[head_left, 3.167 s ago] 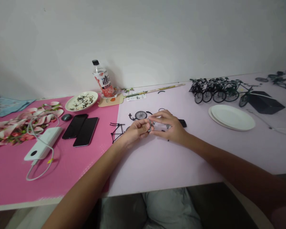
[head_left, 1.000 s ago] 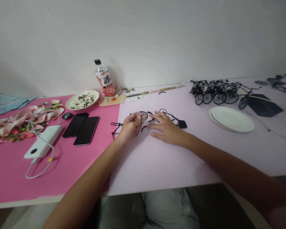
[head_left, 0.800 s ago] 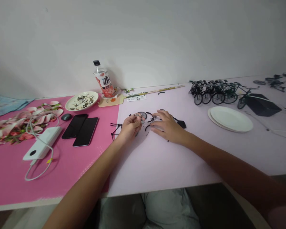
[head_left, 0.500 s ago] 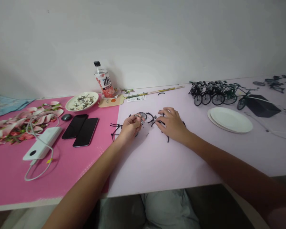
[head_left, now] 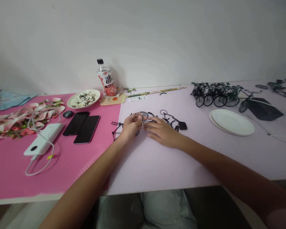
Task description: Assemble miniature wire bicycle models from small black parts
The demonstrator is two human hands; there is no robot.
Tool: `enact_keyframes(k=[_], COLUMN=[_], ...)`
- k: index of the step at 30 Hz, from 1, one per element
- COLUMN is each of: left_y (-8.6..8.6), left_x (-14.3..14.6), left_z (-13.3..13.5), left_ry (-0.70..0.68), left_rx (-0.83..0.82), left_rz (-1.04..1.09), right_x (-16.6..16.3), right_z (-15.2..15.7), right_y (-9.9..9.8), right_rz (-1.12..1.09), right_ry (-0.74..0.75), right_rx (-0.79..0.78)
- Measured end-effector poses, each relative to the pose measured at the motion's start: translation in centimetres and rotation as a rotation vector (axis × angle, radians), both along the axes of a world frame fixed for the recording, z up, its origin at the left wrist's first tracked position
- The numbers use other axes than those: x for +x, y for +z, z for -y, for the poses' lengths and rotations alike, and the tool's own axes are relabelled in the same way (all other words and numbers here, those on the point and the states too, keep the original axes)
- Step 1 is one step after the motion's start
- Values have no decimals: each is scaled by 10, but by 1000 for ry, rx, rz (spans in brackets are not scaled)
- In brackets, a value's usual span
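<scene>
Left hand point(head_left: 131, 126) pinching small part point(head_left: 143, 119), well back from table edge point(head_left: 162, 190)

Both hands point(head_left: 131, 127) are close together among small black parts point(head_left: 183, 126).

A small greyish part point(head_left: 143, 119) is pinched in the left hand point(head_left: 130, 126); its exact shape cannot be clearly made out. A spoked wheel point(head_left: 145, 114), partly hidden, is positioned just behind it.

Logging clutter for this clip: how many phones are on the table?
2, both on the pink surface: the left phone and, close against it, the right phone. Any under the petals would be hidden.
</scene>
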State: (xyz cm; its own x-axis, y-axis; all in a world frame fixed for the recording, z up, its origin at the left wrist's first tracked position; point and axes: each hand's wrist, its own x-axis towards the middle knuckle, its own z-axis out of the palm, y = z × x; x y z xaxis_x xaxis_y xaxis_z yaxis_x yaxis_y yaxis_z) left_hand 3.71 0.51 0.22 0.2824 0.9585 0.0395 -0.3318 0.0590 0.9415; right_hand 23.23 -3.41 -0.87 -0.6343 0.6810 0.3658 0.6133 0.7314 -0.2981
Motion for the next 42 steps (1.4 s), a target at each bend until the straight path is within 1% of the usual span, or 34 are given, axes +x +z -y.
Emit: enact_keyframes(k=[4, 9, 13, 16, 20, 30, 35, 42], left_y=[0, 0, 5, 8, 10, 8, 5, 6], left_x=[1, 2, 1, 1, 1, 1, 1, 0], left_z=[1, 1, 4, 6, 6, 7, 5, 6], left_ry=[-26, -62, -20, 31, 79, 59, 36, 64], left_rx=[6, -8, -33, -55, -36, -9, 2, 4], left_rz=[8, 23, 14, 15, 37, -27, -59, -97], right_x=[-2, -3, -2, -3, -6, -8, -11, -14], right_z=[0, -1, -3, -3, -2, -2, -3, -4], right_y=[2, -1, -3, -3, -2, -3, -3, -4], right_rz=[15, 20, 10, 5, 27, 77, 84, 105], right_ry=[0, 5, -18, -45, -47, -26, -37, -48], right_rx=[-7, 53, 89, 74, 55, 91, 73, 102])
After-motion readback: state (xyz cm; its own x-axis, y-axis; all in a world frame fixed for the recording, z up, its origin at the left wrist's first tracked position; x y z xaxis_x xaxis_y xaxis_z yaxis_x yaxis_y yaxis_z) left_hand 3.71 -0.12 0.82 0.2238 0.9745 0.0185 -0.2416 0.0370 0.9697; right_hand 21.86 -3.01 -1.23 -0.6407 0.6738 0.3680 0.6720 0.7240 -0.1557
